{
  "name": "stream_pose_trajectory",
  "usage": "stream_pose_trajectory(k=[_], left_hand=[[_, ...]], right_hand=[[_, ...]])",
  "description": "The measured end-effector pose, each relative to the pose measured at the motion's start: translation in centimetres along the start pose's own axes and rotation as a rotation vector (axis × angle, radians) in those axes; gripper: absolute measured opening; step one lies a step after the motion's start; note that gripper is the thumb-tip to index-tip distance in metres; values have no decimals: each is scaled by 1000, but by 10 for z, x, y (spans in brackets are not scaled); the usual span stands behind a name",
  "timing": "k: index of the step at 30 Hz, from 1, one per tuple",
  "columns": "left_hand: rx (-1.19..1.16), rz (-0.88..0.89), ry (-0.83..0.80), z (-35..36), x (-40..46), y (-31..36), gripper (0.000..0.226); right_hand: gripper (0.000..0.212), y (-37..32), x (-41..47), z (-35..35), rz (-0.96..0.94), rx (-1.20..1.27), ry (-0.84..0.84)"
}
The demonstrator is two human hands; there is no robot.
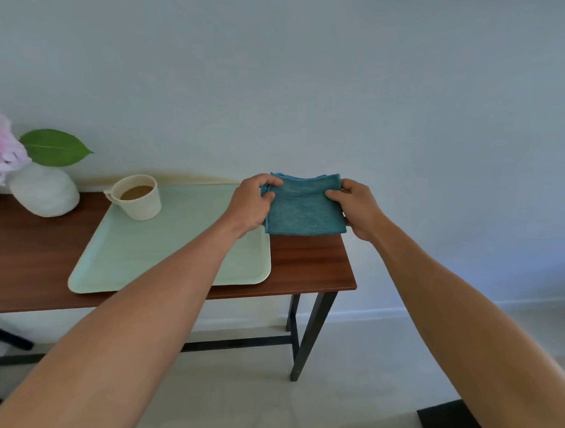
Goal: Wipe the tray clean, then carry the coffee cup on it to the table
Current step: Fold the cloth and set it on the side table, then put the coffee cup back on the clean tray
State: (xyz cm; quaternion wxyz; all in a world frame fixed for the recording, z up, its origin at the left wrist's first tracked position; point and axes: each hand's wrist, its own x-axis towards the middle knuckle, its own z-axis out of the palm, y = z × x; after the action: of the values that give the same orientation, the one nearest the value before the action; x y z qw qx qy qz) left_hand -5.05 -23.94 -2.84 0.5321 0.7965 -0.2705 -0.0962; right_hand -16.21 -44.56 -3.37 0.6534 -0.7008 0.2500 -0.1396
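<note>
A pale green tray (pixel 150 250) lies on a dark wooden table (pixel 308 263). A cream coffee cup (pixel 139 197), filled with light brown coffee, stands in the tray's far left corner. A folded teal cloth (pixel 302 206) is at the table's far right end, just right of the tray. My left hand (pixel 252 204) pinches the cloth's left edge and my right hand (pixel 356 205) grips its right edge. Whether the cloth rests on the table or is lifted slightly, I cannot tell.
A white rounded vase (pixel 44 190) with a pink flower (pixel 0 149) and a green leaf (pixel 56 147) stands at the table's far left. The table backs against a pale wall. Its right edge drops to a light floor, with a black object (pixel 450 425) at the lower right.
</note>
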Motion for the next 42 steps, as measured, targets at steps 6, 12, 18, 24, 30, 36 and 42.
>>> stream_pose_trajectory(k=[6, 12, 18, 24, 30, 36, 42], left_hand=[[167, -54, 2, 25, 32, -22, 35], [444, -30, -56, 41, 52, -38, 43], [810, 78, 21, 43, 50, -44, 43], [1049, 178, -116, 52, 35, -43, 38], [1149, 99, -209, 52, 26, -41, 45], [1021, 108, -46, 10, 11, -35, 54], [1020, 38, 94, -83, -11, -40, 60]], right_hand=[[8, 16, 39, -5, 6, -160, 32], [15, 36, 69, -9, 0, -387, 51], [42, 44, 72, -15, -119, -761, 106], [35, 57, 56, -13, -462, -1090, 34], [46, 63, 57, -4, -343, -1259, -96], [54, 46, 40, 17, -427, -1157, 0], [51, 15, 23, 80, -535, -1126, -47]])
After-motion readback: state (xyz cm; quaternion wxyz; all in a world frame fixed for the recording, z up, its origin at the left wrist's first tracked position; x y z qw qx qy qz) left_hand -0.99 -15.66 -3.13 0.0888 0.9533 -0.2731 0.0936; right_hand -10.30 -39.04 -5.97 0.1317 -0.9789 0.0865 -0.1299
